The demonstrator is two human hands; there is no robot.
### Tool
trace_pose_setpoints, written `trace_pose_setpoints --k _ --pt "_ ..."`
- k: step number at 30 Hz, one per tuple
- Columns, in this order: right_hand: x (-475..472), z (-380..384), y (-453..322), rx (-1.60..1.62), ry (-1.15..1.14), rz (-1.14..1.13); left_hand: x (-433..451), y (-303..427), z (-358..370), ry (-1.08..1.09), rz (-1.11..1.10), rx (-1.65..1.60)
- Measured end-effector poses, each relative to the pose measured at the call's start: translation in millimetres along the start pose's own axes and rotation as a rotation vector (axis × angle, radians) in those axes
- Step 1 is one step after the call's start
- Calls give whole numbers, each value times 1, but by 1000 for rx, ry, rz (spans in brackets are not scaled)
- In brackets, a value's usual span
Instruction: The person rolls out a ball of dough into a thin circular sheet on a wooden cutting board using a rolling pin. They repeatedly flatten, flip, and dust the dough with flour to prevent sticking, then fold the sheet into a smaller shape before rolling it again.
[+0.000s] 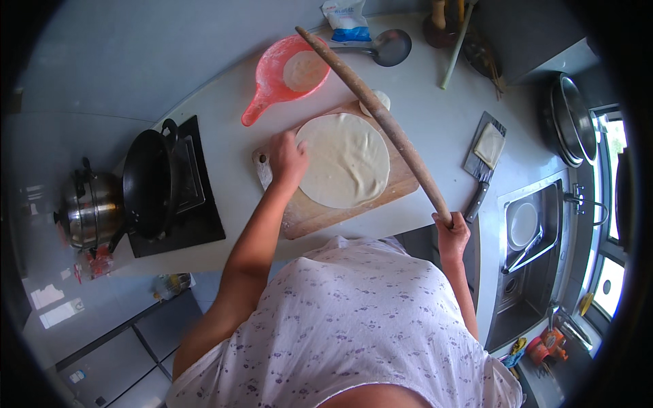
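A thin round sheet of dough (342, 160) lies on a wooden cutting board (403, 187), with wrinkles on its right half. My left hand (289, 159) is at the sheet's left edge, fingers curled and slightly blurred; whether it pinches the dough is unclear. With my right hand (452, 235) I grip the lower end of a long wooden rolling pin (377, 109). The pin slants up and left across the board's right side, its far tip over a pink plastic scoop (269, 76) holding flour (305, 71). Partly behind the pin sits a small dough piece (381, 98).
On the left are a black wok (148, 183), a cooktop (211, 214) and a steel pot (84, 209). A ladle (392, 48) and bag (347, 20) stand behind. Rightward lie a cleaver (474, 158) with a pale folded cloth-like piece (490, 145), and a sink (548, 214).
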State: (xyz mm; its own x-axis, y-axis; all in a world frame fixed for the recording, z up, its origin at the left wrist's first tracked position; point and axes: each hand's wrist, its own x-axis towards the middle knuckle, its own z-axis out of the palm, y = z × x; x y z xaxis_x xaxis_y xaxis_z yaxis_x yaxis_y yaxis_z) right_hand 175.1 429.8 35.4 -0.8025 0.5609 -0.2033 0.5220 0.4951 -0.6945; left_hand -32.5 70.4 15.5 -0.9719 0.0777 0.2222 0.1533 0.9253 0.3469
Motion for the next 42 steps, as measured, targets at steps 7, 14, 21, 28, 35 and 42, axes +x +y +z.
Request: trace_pose_setpoints --k 7,14,21,28,35,42 --pt "-6 14 -6 10 -39 -44 -46 5 -4 -191 -662 -301" --pt "2 23 -21 -134 -51 -280 -60 4 -18 -312 -723 -406" --pt "19 31 -47 -249 -86 -617 -129 -24 -33 -131 -786 -534" --pt "48 52 -72 -384 -218 -879 -120 -39 -80 164 -46 88" --pt "81 78 -67 -608 -183 -844 -73 -86 -34 -209 -4 239" --pt "200 139 -130 -563 255 -801 35 -93 3 -146 -353 251"
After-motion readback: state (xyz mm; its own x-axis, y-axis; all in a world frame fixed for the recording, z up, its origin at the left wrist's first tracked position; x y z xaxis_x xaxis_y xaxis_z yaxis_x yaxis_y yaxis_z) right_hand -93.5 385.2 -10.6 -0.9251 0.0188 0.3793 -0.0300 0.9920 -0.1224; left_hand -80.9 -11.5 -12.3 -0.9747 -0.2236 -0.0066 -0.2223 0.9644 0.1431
